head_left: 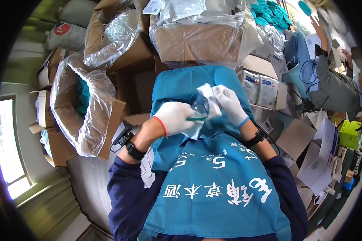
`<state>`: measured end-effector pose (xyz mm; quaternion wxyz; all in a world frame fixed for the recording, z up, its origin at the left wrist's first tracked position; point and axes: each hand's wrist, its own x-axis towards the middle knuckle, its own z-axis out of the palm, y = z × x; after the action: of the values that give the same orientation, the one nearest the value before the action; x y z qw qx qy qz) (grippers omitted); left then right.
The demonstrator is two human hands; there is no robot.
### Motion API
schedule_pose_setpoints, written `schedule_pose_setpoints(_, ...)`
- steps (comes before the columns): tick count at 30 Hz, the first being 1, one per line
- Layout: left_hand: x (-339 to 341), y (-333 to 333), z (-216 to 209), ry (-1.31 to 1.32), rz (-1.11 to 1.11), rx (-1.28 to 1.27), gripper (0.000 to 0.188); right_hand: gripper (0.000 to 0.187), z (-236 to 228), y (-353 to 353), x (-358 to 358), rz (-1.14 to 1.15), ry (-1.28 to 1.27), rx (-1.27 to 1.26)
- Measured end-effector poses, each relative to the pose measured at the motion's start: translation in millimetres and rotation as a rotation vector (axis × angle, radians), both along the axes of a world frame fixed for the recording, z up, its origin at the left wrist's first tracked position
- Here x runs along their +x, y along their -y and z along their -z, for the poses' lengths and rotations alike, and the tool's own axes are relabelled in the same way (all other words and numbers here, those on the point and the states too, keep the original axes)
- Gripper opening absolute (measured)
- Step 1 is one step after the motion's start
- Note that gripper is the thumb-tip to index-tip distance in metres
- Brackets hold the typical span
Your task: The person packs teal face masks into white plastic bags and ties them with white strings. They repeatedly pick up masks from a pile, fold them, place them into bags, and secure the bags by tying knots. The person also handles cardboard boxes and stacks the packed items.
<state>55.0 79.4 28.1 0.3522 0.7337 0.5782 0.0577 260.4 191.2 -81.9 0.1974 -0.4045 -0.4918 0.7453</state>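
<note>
**Apparently mid-handling: one packet between two gloved hands**

The left hand (pixel 175 118) grasps the near side of the packet (pixel 200 105), crumpled, clear and white with teal showing; the right hand (pixel 229 103) seems to pinch its white part; the packet is held above the teal cloth (pixel 193 76), not yet set down, so this piece looks unfinished; whether it is sealed I cannot tell. White pouches (pixel 268 90) stand in the open carton (pixel 257 66) at right, perhaps done; teal material (pixel 83 94) lies in the plastic-lined box (pixel 113 120) at left, perhaps left to handle; how many pieces remain is not shown.
</note>
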Motion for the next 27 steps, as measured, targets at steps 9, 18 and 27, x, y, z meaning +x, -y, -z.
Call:
schedule_pose_setpoints(9,-30.0,11.6,2.2,0.550,-0.762,-0.090,0.021,0.056,-41.4,21.4,-0.5,-0.561,-0.155,0.038)
schedule_pose_setpoints(18,-65.2,36.3,7.9,1.245,-1.088,0.362,0.034,0.019,-37.6,-10.0,4.1,-0.435,0.191,0.260)
schedule_pose_setpoints(27,-70.3,49.3,11.5,1.160,-1.176,0.389,0.030,0.029,-133.5,-164.2,-48.3,0.555,0.567,1.465)
